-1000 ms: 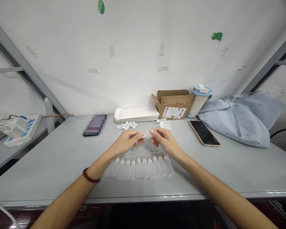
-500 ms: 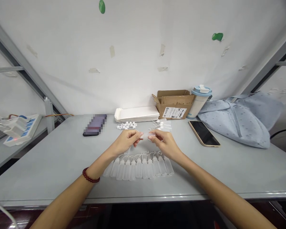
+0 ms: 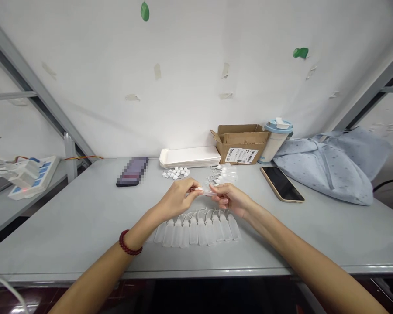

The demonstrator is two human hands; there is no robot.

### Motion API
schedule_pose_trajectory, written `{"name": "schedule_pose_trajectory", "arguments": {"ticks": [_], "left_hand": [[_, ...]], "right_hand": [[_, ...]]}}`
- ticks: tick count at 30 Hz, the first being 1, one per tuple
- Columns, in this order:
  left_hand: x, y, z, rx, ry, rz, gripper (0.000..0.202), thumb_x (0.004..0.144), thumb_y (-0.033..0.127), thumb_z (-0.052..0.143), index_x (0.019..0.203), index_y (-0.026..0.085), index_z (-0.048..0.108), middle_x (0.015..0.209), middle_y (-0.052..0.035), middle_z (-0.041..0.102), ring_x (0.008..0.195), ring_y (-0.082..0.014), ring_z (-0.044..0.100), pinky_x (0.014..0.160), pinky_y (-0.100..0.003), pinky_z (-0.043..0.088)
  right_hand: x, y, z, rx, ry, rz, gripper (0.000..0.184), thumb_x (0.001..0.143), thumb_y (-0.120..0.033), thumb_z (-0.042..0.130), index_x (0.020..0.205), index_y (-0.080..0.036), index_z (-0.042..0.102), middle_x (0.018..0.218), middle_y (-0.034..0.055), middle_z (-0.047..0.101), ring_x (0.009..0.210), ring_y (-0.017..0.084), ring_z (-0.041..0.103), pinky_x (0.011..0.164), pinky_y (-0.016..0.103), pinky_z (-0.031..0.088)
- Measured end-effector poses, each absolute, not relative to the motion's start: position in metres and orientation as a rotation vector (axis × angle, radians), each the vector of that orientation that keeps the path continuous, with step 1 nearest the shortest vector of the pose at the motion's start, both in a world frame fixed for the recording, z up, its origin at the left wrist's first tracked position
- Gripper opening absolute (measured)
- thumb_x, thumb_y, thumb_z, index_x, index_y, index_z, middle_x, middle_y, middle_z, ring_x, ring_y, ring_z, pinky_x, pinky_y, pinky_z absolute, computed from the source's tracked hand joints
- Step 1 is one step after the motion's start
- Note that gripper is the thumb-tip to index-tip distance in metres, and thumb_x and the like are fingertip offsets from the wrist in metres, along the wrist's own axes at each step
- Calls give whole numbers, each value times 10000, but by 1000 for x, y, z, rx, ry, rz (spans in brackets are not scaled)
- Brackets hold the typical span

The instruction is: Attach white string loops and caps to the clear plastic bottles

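My left hand [image 3: 180, 197] is closed in a pinch on a small white cap [image 3: 199, 189] at the near end of a clear piece. My right hand [image 3: 231, 198] grips that piece, apparently a small translucent squeeze bottle [image 3: 209, 192], mostly hidden by fingers. Below both hands a row of several translucent squeeze bottles [image 3: 201, 231] lies side by side, thin bent tubes pointing away from me. Loose white caps [image 3: 176, 173] form a small heap behind my left hand. Behind my right hand lie several white-capped bottles [image 3: 225, 175] with thin curved tubes.
Along the wall stand a stack of white envelopes [image 3: 191, 157], an open cardboard box [image 3: 242, 146] and a blue-lidded cup [image 3: 275, 141]. A phone [image 3: 282, 184] and a pale blue cloth bag [image 3: 327, 170] lie right. A dark, blurred-out phone-like object [image 3: 133, 171] and a power strip [image 3: 36, 176] are left.
Both hands have come together, the left moving right and now pinching the white cap against the piece in my right hand. The right hand has turned slightly, its lower fingers loosening. The view shifted a little.
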State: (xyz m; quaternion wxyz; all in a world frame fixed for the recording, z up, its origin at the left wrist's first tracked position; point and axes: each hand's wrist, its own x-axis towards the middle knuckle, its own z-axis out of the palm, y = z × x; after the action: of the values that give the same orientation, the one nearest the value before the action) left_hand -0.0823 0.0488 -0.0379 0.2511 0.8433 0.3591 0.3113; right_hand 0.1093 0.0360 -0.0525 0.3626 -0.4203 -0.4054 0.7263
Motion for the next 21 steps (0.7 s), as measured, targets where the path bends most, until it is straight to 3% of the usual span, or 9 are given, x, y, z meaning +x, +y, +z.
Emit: {"name": "schedule_pose_trajectory", "arguments": {"ticks": [10, 14, 17, 21], "left_hand": [[-85, 52, -36, 2032, 1079, 863, 305, 844, 424, 498, 748, 163, 621, 766, -32, 656, 734, -162, 590, 666, -257, 459], [-83, 55, -43, 2019, 1128, 878, 309, 845, 413, 491, 739, 156, 625, 740, -32, 650, 713, -158, 589, 656, -250, 462], [-85, 58, -39, 1999, 1149, 918, 276, 837, 390, 512, 768, 151, 631, 768, -37, 654, 718, -155, 589, 664, -252, 472], [-102, 53, 17, 1995, 1217, 1102, 254, 807, 401, 585, 834, 158, 657, 799, -21, 656, 711, -142, 586, 652, -245, 473]], "right_hand": [[109, 33, -40, -1134, -1346, 1365, 383, 724, -492, 628, 566, -156, 531, 552, -26, 475, 457, 69, 381, 479, 242, 325], [112, 36, -43, -1187, -1397, 1189, 321, 736, -472, 604, 731, -152, 622, 610, -4, 534, 506, 100, 443, 493, 248, 355], [117, 42, -46, -1308, -1512, 849, 270, 743, -396, 602, 864, -159, 650, 657, 14, 586, 577, 140, 511, 554, 275, 402], [128, 53, -55, -1443, -1686, 409, 204, 746, -263, 587, 919, -184, 659, 801, 52, 665, 698, 183, 568, 669, 319, 433]]}}
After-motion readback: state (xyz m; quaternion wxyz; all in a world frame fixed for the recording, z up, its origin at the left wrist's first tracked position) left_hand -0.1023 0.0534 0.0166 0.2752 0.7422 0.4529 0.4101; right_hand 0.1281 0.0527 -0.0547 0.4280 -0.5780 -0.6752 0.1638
